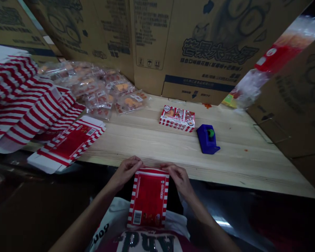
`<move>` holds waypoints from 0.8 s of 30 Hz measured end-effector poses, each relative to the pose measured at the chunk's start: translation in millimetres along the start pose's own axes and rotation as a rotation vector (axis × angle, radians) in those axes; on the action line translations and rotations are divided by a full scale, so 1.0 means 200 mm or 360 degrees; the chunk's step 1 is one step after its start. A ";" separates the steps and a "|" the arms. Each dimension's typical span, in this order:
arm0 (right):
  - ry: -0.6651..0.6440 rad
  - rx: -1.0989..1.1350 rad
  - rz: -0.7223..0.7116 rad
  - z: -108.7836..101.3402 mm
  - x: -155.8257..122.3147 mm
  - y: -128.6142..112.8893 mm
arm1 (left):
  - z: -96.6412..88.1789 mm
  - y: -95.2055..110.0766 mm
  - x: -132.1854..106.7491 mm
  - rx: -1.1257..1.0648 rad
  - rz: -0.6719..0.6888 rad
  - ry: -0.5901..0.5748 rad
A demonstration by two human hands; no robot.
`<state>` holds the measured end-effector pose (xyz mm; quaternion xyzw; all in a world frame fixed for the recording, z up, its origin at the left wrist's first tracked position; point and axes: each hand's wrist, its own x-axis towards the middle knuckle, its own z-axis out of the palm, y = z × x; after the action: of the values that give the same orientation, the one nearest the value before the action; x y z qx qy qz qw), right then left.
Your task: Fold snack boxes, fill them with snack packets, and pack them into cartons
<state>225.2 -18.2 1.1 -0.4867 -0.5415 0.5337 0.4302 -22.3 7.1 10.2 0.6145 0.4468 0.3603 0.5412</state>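
Live at the lap: box [148, 197] upright, red panel and barcode facing up, held just off table edge. L hand [126, 171] curled over top left corner, fingers closed on the card, no wide spread; R hand [179, 178] much the same at top right, fingers bent over the rim. Flat or folded? Can't tell from here, thickness hidden. On table [225, 164]: one made-up box [177, 119], closed, print showing, right by blue tape dispenser [208, 139], only finished one in view. Far left: big pile of flat blanks [23, 98], red-white stripes, plus single blank [70, 143] hanging over table edge. Behind those: heap of clear snack packs [99, 89], loose, none boxed by the look. So far: one box done, plenty of blanks and packs left. Cartons [199, 45] walling off the back.
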 end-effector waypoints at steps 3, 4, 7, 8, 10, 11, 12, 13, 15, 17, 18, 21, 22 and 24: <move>-0.0015 -0.0116 0.0071 0.00 0.03 -0.03 | 0.00 0.03 0.01 0.0128 -0.0009 -0.0001; -0.0046 -0.0166 0.0081 0.00 0.04 -0.04 | -0.01 0.05 0.02 0.0194 0.0009 -0.0003; -0.0146 -0.0235 0.0126 -0.02 0.09 -0.10 | -0.04 0.10 0.05 0.0314 -0.0023 -0.0050; -0.0184 -0.0229 0.0140 -0.02 0.10 -0.12 | -0.05 0.12 0.07 0.0313 -0.0063 -0.0090; -0.0261 -0.0201 0.0182 -0.04 0.13 -0.16 | -0.08 0.15 0.10 0.0256 -0.0154 -0.0194; -0.0297 -0.0184 0.0209 -0.04 0.14 -0.17 | -0.09 0.16 0.11 0.0217 -0.0194 -0.0248; -0.0329 -0.0164 0.0241 -0.05 0.15 -0.19 | -0.11 0.17 0.13 0.0185 -0.0224 -0.0294; -0.0354 -0.0143 0.0274 -0.05 0.16 -0.19 | -0.12 0.18 0.14 0.0163 -0.0244 -0.0336; -0.0395 -0.0118 0.0330 -0.06 0.18 -0.20 | -0.13 0.18 0.16 0.0141 -0.0268 -0.0418; -0.0429 -0.0114 0.0362 -0.06 0.20 -0.20 | -0.14 0.18 0.18 0.0121 -0.0279 -0.0494; -0.0445 -0.0120 0.0371 -0.06 0.20 -0.20 | -0.14 0.18 0.18 0.0114 -0.0276 -0.0520; -0.0442 -0.0208 0.0304 -0.06 0.19 -0.22 | -0.14 0.18 0.17 0.0194 -0.0155 -0.0515; -0.0426 -0.0265 0.0247 -0.06 0.18 -0.22 | -0.15 0.18 0.16 0.0258 -0.0078 -0.0499; -0.0382 -0.0399 0.0087 -0.05 0.14 -0.24 | -0.15 0.19 0.14 0.0384 0.0099 -0.0477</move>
<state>228.3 13.7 47.2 -0.4840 -0.6378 0.5277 0.2838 -34.5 42.5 50.5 0.7351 0.3819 0.2252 0.5128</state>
